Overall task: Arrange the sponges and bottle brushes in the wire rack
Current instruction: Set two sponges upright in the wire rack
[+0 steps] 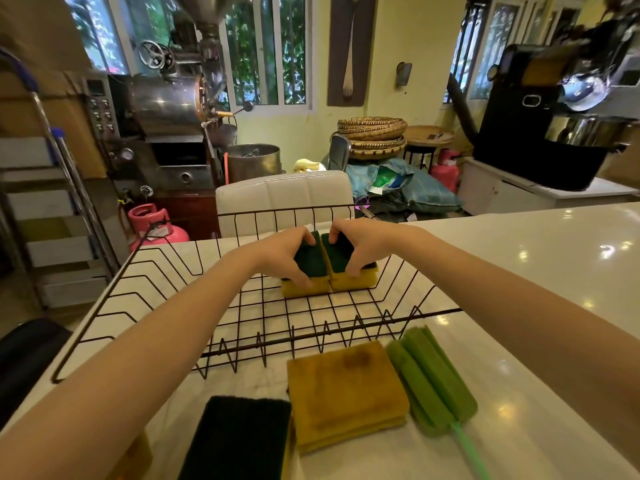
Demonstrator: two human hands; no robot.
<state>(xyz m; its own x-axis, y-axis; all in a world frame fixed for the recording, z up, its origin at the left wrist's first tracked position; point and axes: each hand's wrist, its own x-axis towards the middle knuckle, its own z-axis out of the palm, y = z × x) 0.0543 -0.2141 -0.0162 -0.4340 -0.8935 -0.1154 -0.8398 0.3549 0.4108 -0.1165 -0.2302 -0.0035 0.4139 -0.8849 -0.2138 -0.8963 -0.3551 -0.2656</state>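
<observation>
On the white counter (519, 271) my rack (242, 327) sits with two sponges side by side at its far end, left hand (287, 258) closed on the left sponge (308, 271), right hand (360, 244) on the right sponge (349, 268). I judge either could tip or wedge in the wires if I let go unevenly; two sponges (346, 393) and a green brush (433, 379) wait outside, near the front rim.
</observation>
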